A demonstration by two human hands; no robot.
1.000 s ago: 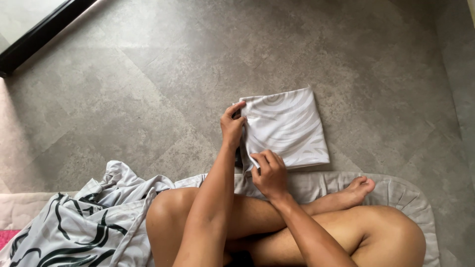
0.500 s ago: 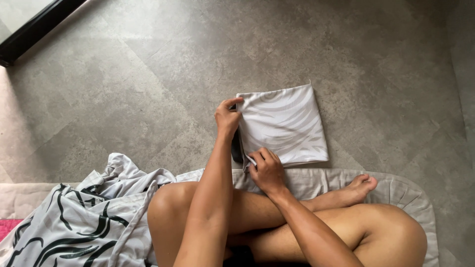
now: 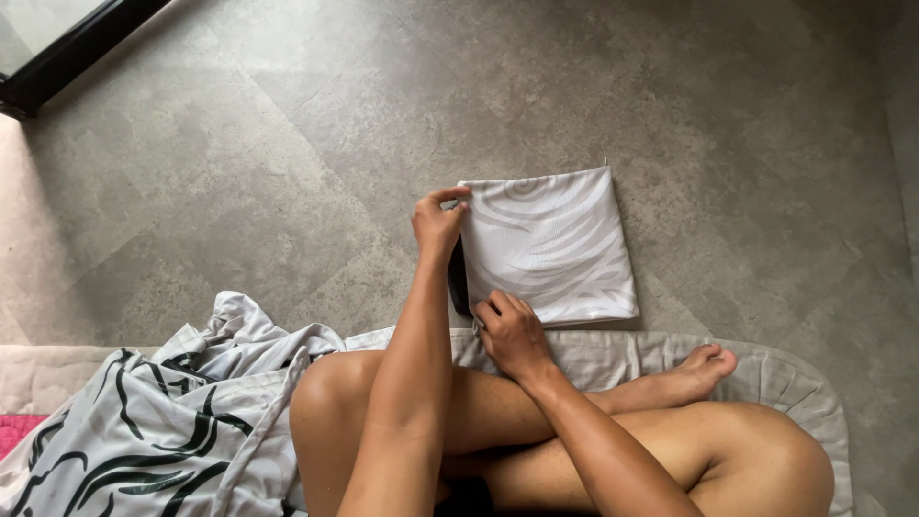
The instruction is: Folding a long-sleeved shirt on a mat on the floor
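The person is sitting cross-legged on a pale cushion (image 3: 766, 369) with a scalloped edge, knees and bare feet filling the lower part of the head view. To their left a rumpled sheet (image 3: 163, 421) — white with dark curving stripes — is lying heaped against the thigh, and a strip of pink fabric (image 3: 14, 431) is showing at the far left edge. The grey tiled floor (image 3: 287, 144) is stretching out ahead, and a dark window frame (image 3: 77, 53) is cutting across the top left corner. Nothing is lying between the hands and the cloth; only the person's own raised knee is sitting beneath the left forearm.

The folded pillowcase (image 3: 550, 244) is lying flat on the floor just beyond the cushion's front edge, a neat, nearly square packet of pale grey-white cloth with a faint swirling pattern. Its left side is lifting slightly, showing a dark shadowed opening along that edge.

The left hand (image 3: 438, 222) is pinching the far left corner of the pillowcase, fingertips closed on the cloth. The right hand (image 3: 512, 330) is resting at the near left corner, fingers curled down onto the fabric — whether it is actually gripping or just pressing I cannot tell. The two hands are apart, one at each end of that left edge.
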